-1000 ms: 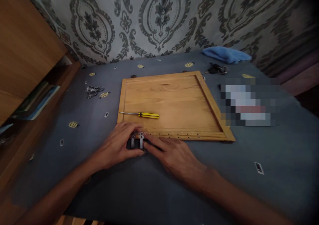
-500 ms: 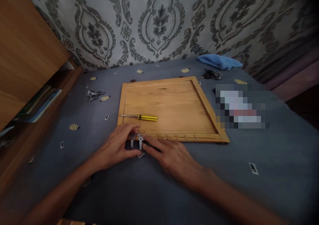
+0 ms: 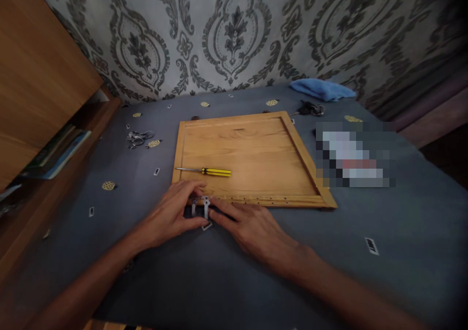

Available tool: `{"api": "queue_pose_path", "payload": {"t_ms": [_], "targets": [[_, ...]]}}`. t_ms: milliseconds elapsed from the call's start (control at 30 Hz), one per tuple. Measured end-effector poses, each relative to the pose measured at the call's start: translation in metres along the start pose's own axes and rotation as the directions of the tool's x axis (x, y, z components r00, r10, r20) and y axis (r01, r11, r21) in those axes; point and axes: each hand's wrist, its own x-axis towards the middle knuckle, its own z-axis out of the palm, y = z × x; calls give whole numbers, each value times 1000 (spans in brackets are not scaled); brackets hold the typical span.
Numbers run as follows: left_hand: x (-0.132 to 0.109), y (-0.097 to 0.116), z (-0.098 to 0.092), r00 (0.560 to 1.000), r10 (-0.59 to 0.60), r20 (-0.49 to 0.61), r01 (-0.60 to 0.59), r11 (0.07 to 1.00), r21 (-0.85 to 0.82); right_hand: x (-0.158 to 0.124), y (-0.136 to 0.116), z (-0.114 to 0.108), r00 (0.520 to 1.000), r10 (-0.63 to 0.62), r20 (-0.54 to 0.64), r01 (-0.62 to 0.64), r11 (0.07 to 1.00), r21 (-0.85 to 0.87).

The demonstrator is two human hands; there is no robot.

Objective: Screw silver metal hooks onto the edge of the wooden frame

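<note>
A shallow framed wooden panel (image 3: 241, 159) lies on the blue-grey cloth, with several small dark holes along its near edge. At the left end of that edge sits a small grey metal bracket (image 3: 206, 204) with two curved arms hanging over the side. My left hand (image 3: 171, 210) curls around it from the left, fingers above and thumb below. From the right, my right hand (image 3: 252, 227) holds its fingertips against the bracket's right arm. A screwdriver (image 3: 210, 171) with a yellow and black handle rests on the panel, just beyond my left fingers.
A cluster of small metal pieces (image 3: 138, 139) lies left of the panel. Behind its right corner are a dark object with a ring (image 3: 309, 108) and a blue cloth (image 3: 321, 90). A blurred-out item (image 3: 353, 157) lies at right. A wooden cabinet (image 3: 44, 71) stands at left.
Almost nothing differs. Both hands stay at the bracket, and the panel and screwdriver keep their places; the view shifts very slightly.
</note>
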Motion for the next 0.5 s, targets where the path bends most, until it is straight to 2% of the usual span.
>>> {"api": "queue_pose_path", "payload": {"t_ms": [200,500], "targets": [[-2,4,-1,1000,-16,-5,16,1000,18,-1,0,0,1000,0,6,0,1000,8],[-6,2,-7,998,18,59,-20,999,38,-1,0,2,1000,6,12,-6,1000,-22]]}}
